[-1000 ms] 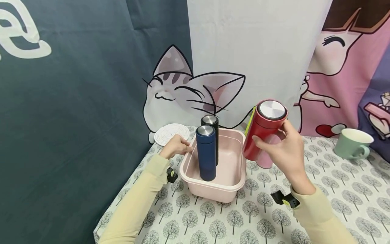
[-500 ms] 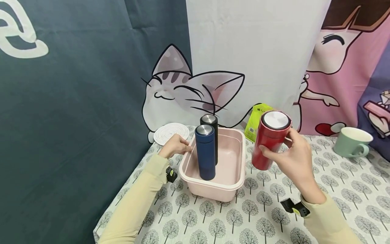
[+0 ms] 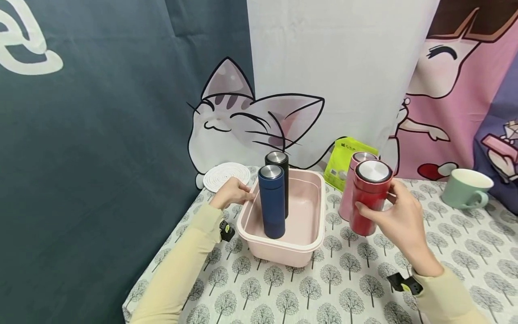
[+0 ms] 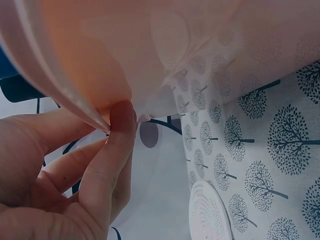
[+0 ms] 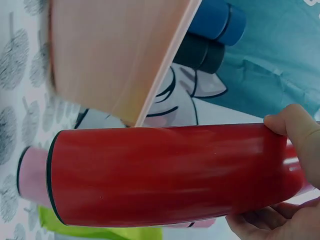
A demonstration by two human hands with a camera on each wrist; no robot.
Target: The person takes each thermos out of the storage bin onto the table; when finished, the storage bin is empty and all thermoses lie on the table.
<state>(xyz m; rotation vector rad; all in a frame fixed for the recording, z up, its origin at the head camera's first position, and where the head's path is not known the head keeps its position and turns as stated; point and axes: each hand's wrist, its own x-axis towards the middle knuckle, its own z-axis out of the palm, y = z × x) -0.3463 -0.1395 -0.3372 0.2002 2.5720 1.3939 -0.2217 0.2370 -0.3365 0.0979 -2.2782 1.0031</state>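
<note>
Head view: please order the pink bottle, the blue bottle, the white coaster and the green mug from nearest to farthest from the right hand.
From the right hand, which grips the red bottle:
1. Pink bottle, just behind the red one.
2. Green mug, to the right at the back.
3. Blue bottle, to the left, inside the pink tub.
4. White coaster, far left at the back.

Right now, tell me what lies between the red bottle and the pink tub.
In the head view, only bare tree-print tablecloth separates the red bottle from the pink tub.
</note>
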